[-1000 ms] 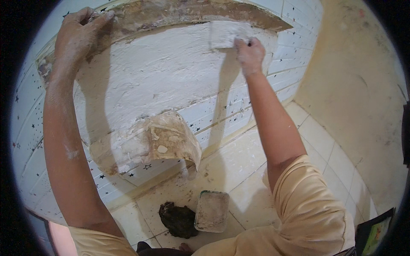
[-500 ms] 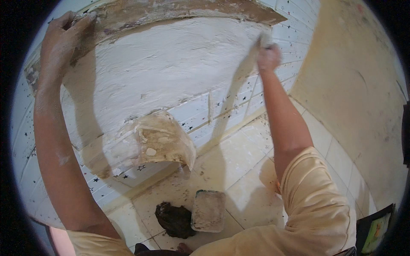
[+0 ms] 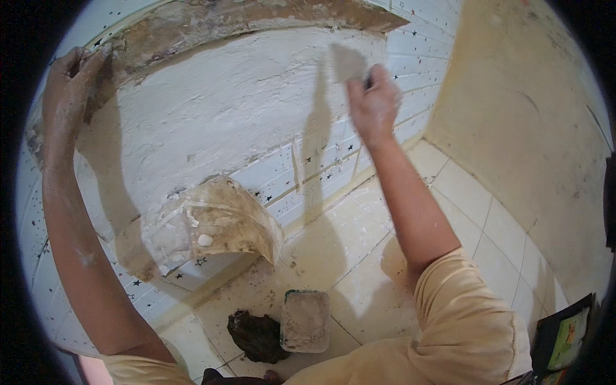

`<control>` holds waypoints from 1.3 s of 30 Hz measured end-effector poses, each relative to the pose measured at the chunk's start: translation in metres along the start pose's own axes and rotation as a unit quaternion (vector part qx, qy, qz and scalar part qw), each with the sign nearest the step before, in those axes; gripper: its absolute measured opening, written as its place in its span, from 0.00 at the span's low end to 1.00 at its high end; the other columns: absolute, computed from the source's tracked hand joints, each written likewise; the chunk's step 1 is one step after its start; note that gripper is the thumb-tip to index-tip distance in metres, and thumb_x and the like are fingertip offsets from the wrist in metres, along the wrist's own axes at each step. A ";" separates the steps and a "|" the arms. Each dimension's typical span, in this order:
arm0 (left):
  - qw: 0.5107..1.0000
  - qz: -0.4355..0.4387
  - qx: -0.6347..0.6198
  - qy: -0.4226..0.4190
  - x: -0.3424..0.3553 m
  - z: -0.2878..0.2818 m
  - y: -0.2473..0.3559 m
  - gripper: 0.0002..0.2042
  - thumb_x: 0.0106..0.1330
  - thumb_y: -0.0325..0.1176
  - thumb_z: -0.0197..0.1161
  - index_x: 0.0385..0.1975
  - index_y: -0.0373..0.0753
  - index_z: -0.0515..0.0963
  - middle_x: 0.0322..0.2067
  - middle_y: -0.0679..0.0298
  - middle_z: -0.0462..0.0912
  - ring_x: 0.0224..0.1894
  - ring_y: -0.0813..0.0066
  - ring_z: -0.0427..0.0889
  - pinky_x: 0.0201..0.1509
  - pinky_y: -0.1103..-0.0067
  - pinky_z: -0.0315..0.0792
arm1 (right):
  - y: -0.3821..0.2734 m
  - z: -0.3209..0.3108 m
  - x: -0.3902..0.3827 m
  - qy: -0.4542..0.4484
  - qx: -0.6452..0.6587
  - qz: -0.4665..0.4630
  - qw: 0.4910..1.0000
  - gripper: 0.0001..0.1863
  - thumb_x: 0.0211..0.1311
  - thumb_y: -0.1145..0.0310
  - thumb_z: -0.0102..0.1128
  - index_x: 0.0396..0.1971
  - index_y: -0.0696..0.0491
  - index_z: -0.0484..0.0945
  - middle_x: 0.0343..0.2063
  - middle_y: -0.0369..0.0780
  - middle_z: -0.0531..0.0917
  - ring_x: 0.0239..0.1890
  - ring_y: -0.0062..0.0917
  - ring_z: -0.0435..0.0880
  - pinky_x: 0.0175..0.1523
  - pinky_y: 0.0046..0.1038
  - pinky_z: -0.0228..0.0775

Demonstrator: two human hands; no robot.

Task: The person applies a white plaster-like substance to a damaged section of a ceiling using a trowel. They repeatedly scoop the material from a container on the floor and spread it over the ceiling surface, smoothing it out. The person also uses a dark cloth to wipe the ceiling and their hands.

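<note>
Head view shows a person spreading white plaster over a wall patch above star-patterned tiles. The step in hand looks like smoothing the upper right part of the patch: the right hand holds a flat scraper blade against the wet white surface near the patch's top edge, its fingers curled tight around the handle with the blade sticking up past the knuckles. The left hand is braced high at the left, fingers together and bent over the rough brown edge of exposed wall, gripping nothing loose. A lump of crusted plaster bulges from the wall lower down. On the floor tiles sits a small rectangular tub of mix, touching a dark rag or clump to its left. As a judgement, the next move calls for an even drag of the blade, kept flat so it does not gouge the soft coat, and a reload from the tub below.
</note>
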State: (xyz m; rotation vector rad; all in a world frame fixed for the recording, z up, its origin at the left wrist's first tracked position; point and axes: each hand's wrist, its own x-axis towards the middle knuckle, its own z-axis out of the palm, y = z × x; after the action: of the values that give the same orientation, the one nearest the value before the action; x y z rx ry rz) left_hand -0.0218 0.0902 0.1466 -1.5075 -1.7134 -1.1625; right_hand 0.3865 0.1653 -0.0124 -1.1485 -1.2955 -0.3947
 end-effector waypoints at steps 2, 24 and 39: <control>0.995 0.036 0.020 0.087 -0.004 0.040 -0.001 0.27 0.56 0.55 0.62 0.44 0.36 0.76 0.42 0.56 0.78 0.44 0.68 0.76 0.50 0.74 0.67 | 0.062 0.009 0.027 0.062 -0.101 0.013 0.993 0.12 0.47 0.64 0.60 0.21 0.57 0.70 0.20 0.50 0.75 0.26 0.44 0.76 0.32 0.43 0.65; 0.987 0.053 0.123 0.089 -0.002 0.014 0.007 0.29 0.55 0.56 0.62 0.46 0.36 0.76 0.45 0.55 0.77 0.45 0.65 0.77 0.51 0.74 0.68 | -0.035 0.070 -0.032 -0.224 0.068 0.029 0.972 0.19 0.52 0.55 0.57 0.33 0.58 0.75 0.35 0.51 0.79 0.42 0.46 0.77 0.47 0.43 0.67; 0.988 0.041 0.105 0.101 -0.016 0.013 0.030 0.36 0.52 0.60 0.62 0.50 0.33 0.74 0.49 0.49 0.75 0.52 0.56 0.75 0.57 0.69 0.67 | 0.143 -0.011 0.008 -0.054 0.179 0.230 0.955 0.11 0.46 0.68 0.65 0.23 0.60 0.76 0.19 0.42 0.78 0.17 0.23 0.76 0.20 0.29 0.68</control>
State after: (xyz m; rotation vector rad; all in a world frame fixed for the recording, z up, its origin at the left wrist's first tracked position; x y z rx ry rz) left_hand 0.0124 0.0935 0.1346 -1.2751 -1.5691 -1.0204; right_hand 0.5073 0.2215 -0.0670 -1.1266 -1.0910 0.2436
